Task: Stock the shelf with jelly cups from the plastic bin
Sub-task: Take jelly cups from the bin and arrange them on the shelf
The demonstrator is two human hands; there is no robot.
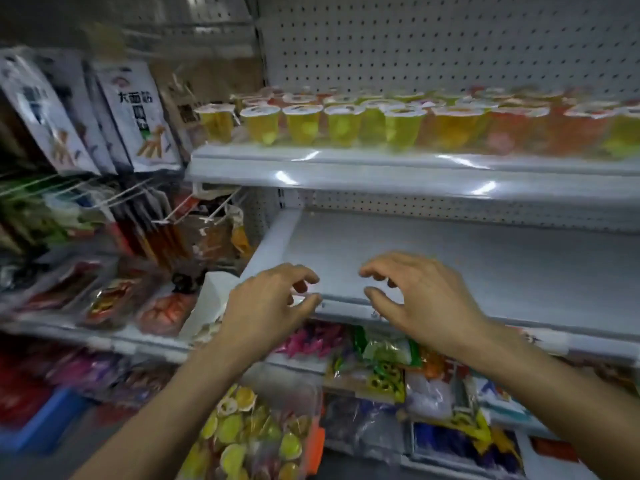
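The left hand (273, 303) and right hand (422, 296) hover at the frame's centre over the front edge of the middle shelf (467, 258), fingers loosely curled, holding nothing. Jelly cups (311, 124) line the upper shelf (381, 169); more fill the plastic bin (316, 445) at bottom centre.

Upright yellow-to-red jelly cups (346, 124) in rows on upper shelf (381, 169)

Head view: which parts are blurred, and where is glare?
In the head view, motion blur smears the hanging packets at left and the jelly cups toward the right; glare streaks lie on the front edge of the upper shelf; the left hand and right hand look fairly sharp.
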